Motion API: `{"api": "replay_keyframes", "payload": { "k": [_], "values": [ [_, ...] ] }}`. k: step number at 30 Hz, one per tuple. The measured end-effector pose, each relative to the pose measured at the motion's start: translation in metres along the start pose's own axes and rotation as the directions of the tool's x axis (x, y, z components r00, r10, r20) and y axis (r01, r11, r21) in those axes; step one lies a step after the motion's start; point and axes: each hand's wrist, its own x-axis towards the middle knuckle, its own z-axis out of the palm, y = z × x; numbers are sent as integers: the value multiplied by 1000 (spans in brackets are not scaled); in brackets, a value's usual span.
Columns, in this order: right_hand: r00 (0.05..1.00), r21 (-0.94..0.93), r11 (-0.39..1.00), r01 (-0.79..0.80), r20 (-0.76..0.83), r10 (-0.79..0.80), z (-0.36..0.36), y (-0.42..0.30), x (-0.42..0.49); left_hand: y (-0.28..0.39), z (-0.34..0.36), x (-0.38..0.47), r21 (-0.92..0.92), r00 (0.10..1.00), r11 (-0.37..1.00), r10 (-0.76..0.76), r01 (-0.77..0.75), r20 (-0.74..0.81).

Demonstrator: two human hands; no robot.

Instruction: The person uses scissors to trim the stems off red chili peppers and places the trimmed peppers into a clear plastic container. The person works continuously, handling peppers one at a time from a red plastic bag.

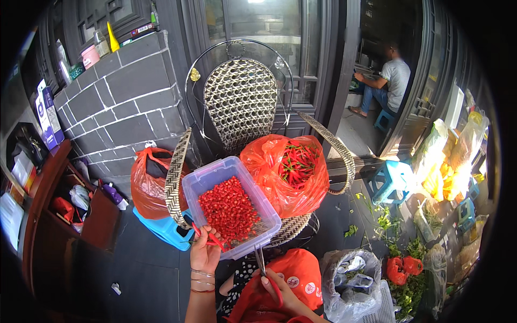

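Between the fingers of my left hand (205, 248) are a few whole red chilli peppers (216, 241), held at the near left corner of a clear plastic bin (270, 224). Chopped red chilli pieces (228, 208) cover much of the bin's floor. My right hand (279, 287) grips red-handled scissors (260, 258) below the bin's near right side, blades pointing up and slightly parted. A red plastic bag (264, 177) of whole chillies with green stems (299, 163) stands beside the bin on a woven wicker armchair (242, 101).
On the left, another red bag (145, 189) rests on a blue stool (161, 230). A lined waste bin (329, 278), leafy greens (414, 278) and a blue stool (391, 179) are on the right. A person (389, 80) sits beyond the doorway. A wooden cabinet (44, 202) stands far left.
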Motion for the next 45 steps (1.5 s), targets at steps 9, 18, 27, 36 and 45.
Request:
{"api": "replay_keyframes", "payload": {
  "k": [9,18,27,36,45],
  "values": [
    [986,236,958,-160,77,145,35,-7,28,3,22,-19,513,963,818,258,-260,76],
    [970,406,881,-242,72,233,26,-18,65,-7,21,-16,880,893,279,351,-386,280],
    [975,437,873,-215,52,214,35,-14,69,-10,12,-9,889,930,325,283,-322,234],
    [958,461,844,-274,54,282,36,-12,66,-10,16,-6,888,928,335,304,-314,214],
    [954,449,842,-299,174,246,24,-17,62,-20,13,-5,865,921,359,299,-350,249]
  ]
}}
